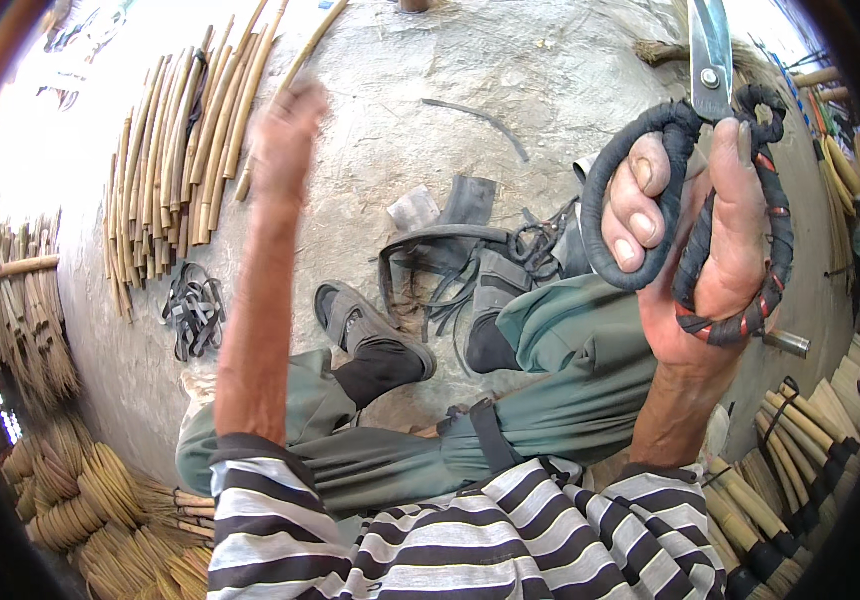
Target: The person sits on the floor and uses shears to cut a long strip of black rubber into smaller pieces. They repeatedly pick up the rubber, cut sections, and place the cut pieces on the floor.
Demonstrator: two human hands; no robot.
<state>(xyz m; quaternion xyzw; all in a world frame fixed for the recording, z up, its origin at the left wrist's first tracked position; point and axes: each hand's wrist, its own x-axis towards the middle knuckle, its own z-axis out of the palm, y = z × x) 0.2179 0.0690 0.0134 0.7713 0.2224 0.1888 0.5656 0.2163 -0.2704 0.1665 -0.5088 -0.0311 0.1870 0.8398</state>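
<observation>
The grey floor (510,80) was the biggest thing there, and the person sat on it with legs in green trousers (570,370) stretched out. Everything else can be placed from the big scissors (695,190).

Far to the left of the scissors lay a long row of cane sticks (175,150). Below those sticks sat a small pile of black rubber strips (193,312). Just left of the scissors, by the person's sandal (365,325), was a tangle of black rubber bands and scraps (470,255). Below and right of the scissors stood brooms with bound handles (780,470).

The right hand (695,250) held the scissors up close, blades pointing up and away. Its grip was clenched through the wrapped loops, fingers in one loop and thumb by the other. The blades looked shut.

The left hand (285,125) was far to the left of the scissors, lifted over the floor near the cane sticks. It was blurry, its grip looked released, and it held nothing.

To work well, I think the person should keep the sharp blades pointed away from the body and the other hand.
</observation>
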